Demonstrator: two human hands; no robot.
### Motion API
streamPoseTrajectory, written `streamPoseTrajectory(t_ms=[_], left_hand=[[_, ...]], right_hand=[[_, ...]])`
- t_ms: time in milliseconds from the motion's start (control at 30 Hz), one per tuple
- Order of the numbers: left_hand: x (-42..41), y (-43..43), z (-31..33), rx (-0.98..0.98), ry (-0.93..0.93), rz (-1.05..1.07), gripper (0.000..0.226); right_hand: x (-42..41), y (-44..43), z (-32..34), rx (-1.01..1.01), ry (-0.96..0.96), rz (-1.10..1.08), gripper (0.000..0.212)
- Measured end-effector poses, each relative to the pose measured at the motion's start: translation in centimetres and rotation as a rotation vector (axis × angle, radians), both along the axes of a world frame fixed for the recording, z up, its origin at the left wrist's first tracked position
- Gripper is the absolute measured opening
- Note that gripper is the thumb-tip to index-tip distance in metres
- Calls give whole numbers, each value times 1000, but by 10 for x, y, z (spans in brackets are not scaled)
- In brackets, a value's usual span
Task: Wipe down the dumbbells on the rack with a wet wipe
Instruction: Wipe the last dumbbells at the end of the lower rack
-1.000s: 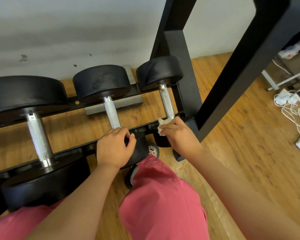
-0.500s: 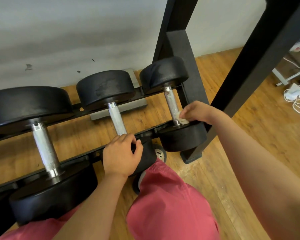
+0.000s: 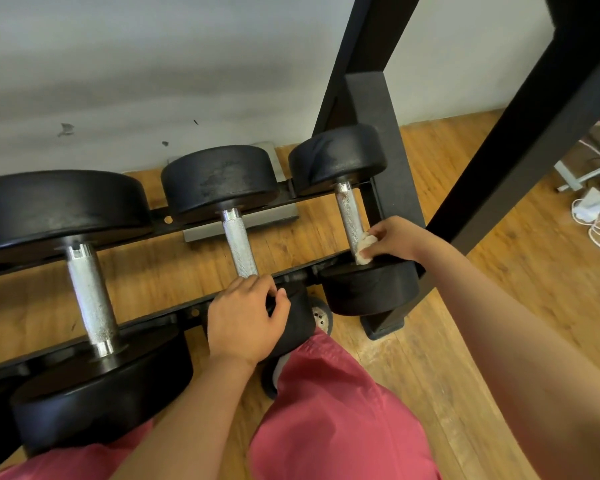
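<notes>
Three black dumbbells (image 3: 63, 209): your right hand (image 3: 395, 239) pinches a crumpled white wipe (image 3: 364, 250) against the rightmost speckled steel handle (image 3: 349, 216); your left hand (image 3: 243, 318) grips the middle dumbbell (image 3: 219, 174).

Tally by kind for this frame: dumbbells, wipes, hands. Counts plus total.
dumbbells: 3 (left dumbbell, middle dumbbell, right dumbbell)
wet wipe: 1
hands: 2 (left hand, right hand)
total: 6
</notes>
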State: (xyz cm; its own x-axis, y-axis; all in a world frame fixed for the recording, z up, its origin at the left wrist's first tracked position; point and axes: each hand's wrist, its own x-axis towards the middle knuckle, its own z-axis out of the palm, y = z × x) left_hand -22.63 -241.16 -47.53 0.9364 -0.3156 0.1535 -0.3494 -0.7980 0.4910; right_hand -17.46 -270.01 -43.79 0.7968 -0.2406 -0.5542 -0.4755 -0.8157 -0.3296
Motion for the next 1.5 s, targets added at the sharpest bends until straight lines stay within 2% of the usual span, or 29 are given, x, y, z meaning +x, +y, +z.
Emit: streamPoseTrajectory(t_ms=[100, 267, 467, 633, 767, 900, 1033, 1133, 1233, 1400, 1500], left_hand=[[0, 0, 1, -2, -13, 0, 31], [0, 0, 1, -3, -28, -1, 30], [0, -1, 2, -7, -35, 8, 29], [0, 0, 3, -10, -21, 6, 30], [-1, 0, 2, -17, -26, 4, 29], [-1, 0, 1, -12, -27, 3, 29], [-1, 0, 2, -11, -20, 5, 29], [0, -1, 2, -13, -18, 6, 29], [-1, 0, 2, -20, -15, 3, 29], [0, 0, 2, -19, -23, 1, 28], [-1, 1, 2, -21, -37, 0, 26]], right_hand=[[1, -3, -3, 16, 31, 3, 56], [5, -3, -8, 24, 56, -1, 55], [-2, -19, -11, 68, -84, -136, 29], [2, -8, -9, 31, 18, -26, 46], [0, -14, -9, 39, -69, -150, 44], [-3, -13, -9, 119, -66, -195, 51], [-3, -15, -10, 174, -100, -263, 45], [1, -14, -10, 318, -125, -368, 39], [11, -13, -9, 478, -106, -372, 40], [16, -22, -18, 667, 12, -383, 35], [17, -27, -21, 645, 113, -290, 28]])
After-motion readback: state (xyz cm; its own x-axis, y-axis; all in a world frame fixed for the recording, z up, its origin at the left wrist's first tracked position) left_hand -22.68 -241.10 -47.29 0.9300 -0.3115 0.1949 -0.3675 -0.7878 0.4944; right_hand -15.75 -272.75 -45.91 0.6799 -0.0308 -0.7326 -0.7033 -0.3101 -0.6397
